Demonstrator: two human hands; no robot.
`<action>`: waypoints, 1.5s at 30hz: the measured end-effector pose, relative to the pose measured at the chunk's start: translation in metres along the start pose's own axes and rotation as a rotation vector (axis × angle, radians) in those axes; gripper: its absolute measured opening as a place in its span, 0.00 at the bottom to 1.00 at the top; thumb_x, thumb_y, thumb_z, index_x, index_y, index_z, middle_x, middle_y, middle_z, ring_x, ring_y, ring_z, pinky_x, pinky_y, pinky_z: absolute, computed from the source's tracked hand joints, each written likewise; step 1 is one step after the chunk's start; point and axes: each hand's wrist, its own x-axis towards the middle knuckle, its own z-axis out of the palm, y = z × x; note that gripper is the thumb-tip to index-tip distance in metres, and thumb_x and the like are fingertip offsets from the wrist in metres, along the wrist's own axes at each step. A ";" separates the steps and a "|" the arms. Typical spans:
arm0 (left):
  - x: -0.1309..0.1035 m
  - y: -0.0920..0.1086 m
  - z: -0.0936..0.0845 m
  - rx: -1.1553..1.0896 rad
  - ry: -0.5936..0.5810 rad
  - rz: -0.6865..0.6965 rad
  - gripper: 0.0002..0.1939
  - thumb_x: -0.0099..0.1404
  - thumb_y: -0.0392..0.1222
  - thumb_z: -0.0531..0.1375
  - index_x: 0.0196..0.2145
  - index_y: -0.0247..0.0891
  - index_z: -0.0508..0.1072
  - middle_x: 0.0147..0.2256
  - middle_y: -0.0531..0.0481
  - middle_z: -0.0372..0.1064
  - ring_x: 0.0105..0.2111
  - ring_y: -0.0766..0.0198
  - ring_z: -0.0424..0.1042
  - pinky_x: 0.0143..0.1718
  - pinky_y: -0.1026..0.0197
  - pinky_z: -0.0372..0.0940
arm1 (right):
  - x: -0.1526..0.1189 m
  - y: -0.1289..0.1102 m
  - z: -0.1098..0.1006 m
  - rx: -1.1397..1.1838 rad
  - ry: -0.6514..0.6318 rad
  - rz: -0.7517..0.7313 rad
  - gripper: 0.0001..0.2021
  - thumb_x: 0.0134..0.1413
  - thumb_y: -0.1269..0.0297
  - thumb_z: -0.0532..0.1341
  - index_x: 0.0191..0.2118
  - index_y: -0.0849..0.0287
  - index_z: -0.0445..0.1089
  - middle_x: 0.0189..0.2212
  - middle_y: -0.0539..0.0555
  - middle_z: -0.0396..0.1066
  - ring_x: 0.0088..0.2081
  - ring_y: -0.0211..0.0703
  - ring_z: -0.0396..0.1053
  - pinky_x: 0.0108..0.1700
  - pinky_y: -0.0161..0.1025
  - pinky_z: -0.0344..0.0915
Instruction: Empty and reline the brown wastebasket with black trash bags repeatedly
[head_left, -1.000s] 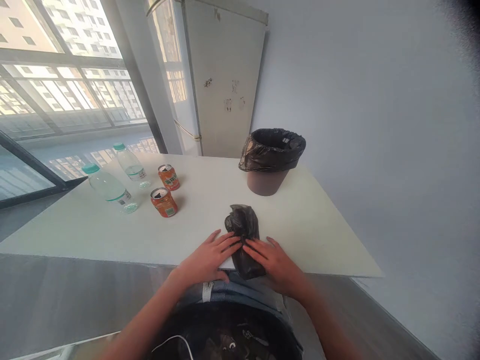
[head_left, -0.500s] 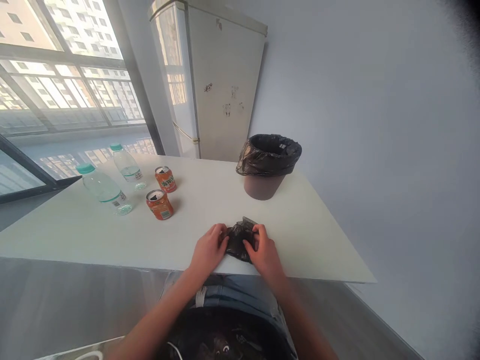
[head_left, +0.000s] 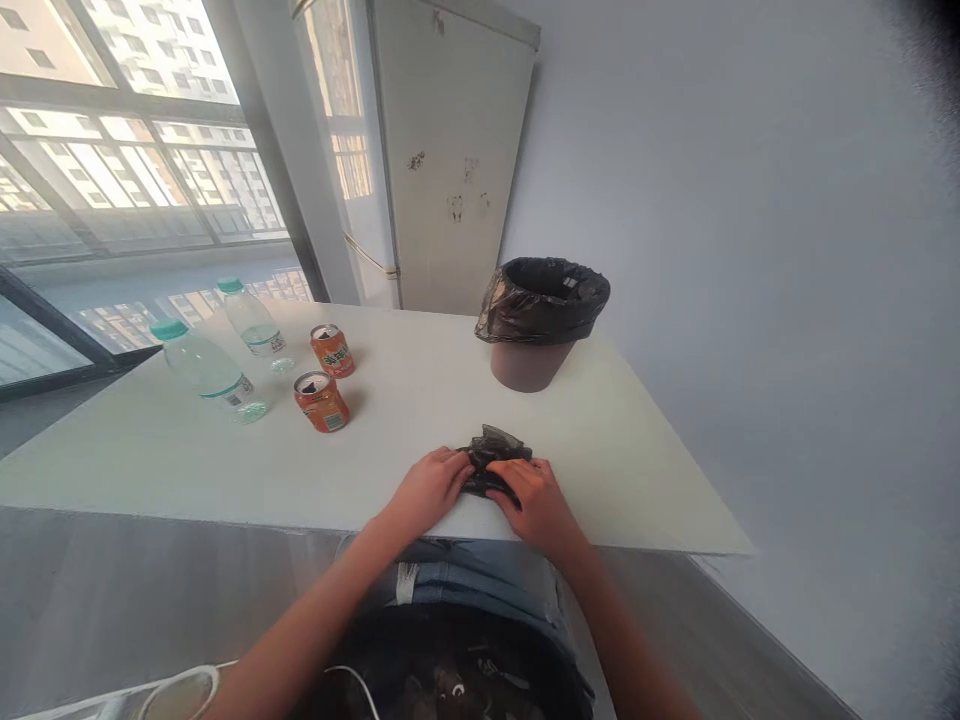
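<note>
Black plastic bag (head_left: 491, 442): centre of the dial, crumpled on the worktop (head_left: 397, 390) near its 6 o'clock edge.
Left hand (head_left: 427, 488): fingers clamped on the bag's 9 o'clock side.
Right hand (head_left: 538, 500): curled over the 3 o'clock side, gripping film between fingers and thumb.
Loose top of the bag: protrudes at 12 o'clock, outside both grips; may spring open if pressure eases, thin film holding creases poorly.
6 o'clock edge: a pull towards the body could drag the bag off.
Lined bin (head_left: 534, 325): 1 o'clock, well apart.
Orange cans (head_left: 324, 405), clear bottles (head_left: 202, 370): around 10 o'clock; probably light, so a wide left-arm swing might topple them.
</note>
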 end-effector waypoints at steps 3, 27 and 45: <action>0.011 0.000 -0.006 -0.013 -0.044 0.015 0.13 0.79 0.48 0.53 0.43 0.40 0.73 0.38 0.45 0.75 0.42 0.54 0.75 0.43 0.55 0.68 | 0.012 0.009 0.006 0.053 0.040 0.092 0.11 0.72 0.66 0.54 0.54 0.54 0.70 0.46 0.57 0.80 0.47 0.50 0.77 0.52 0.48 0.65; 0.016 0.013 -0.009 0.165 -0.066 -0.084 0.11 0.75 0.45 0.58 0.38 0.38 0.76 0.35 0.43 0.75 0.40 0.51 0.74 0.46 0.48 0.65 | 0.006 0.000 0.010 -0.223 0.045 -0.003 0.14 0.69 0.64 0.61 0.58 0.53 0.71 0.57 0.59 0.77 0.66 0.60 0.64 0.70 0.77 0.22; 0.055 -0.009 -0.001 -0.180 -0.021 -0.038 0.06 0.74 0.38 0.55 0.45 0.42 0.72 0.30 0.54 0.74 0.30 0.61 0.74 0.33 0.61 0.63 | 0.055 0.025 0.006 0.108 0.145 0.341 0.11 0.55 0.75 0.55 0.42 0.54 0.66 0.38 0.54 0.73 0.38 0.47 0.70 0.41 0.40 0.64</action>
